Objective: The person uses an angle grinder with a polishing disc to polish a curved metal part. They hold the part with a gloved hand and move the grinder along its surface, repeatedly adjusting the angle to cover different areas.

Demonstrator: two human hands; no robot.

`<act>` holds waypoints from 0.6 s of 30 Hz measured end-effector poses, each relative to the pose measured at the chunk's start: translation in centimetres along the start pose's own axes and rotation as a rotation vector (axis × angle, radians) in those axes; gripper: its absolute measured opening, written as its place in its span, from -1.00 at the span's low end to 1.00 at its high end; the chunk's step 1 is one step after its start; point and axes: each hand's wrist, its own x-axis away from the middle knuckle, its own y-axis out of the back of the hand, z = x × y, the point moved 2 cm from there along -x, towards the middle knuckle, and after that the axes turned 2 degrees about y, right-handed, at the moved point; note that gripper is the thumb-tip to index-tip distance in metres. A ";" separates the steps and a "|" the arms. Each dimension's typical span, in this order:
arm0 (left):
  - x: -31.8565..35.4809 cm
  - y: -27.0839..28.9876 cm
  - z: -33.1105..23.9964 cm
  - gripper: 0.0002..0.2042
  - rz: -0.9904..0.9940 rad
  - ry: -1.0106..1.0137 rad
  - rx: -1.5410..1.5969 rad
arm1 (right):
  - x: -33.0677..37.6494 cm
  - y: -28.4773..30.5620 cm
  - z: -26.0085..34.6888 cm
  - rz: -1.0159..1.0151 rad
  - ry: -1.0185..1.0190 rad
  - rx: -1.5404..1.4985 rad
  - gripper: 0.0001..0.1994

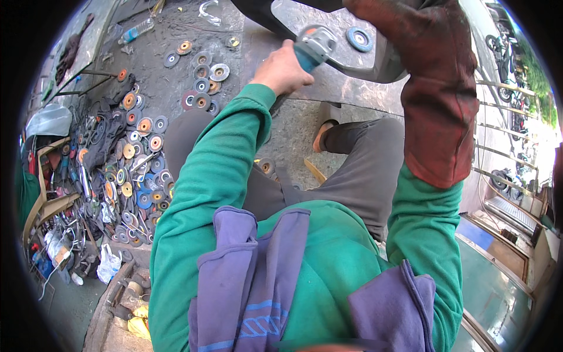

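Grimy floor (161, 79), scattered discs (219, 72). Left hand (282, 70) grasping teal grinder (309, 57); gloved right hand (390, 19) near dark curved part (372, 71), can't tell its fingers.

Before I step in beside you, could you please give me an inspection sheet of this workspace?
Surface: scuffed metal plate ahead, beside a dusty grey floor.
Job's things: angle grinder, whether running cannot be told; grey curved part; blue-rimmed disc.
Clutter: many loose grinding discs on the left, a plastic bottle and a white plastic bag.
Hands: bare left hand grips the grinder; right hand, in a long dark red glove, is at the curved part, its exact grip unclear.
Cables: white cable at the far left; grinder's power source unclear.
Surroundings: motorbikes and greenery to the right.
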 end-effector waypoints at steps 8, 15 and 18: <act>0.7 -0.6 0.2 -0.21 0.018 -0.090 -0.023 | -0.8 1.4 0.6 -0.126 0.076 0.336 -0.59; 1.0 -0.1 0.7 -0.19 -0.083 0.009 -0.069 | -3.4 3.6 -1.3 -0.188 -0.018 0.397 -0.56; 1.2 -0.9 0.8 -0.15 0.065 -0.091 -0.060 | -3.9 4.7 -2.7 -0.219 -0.028 0.377 -0.58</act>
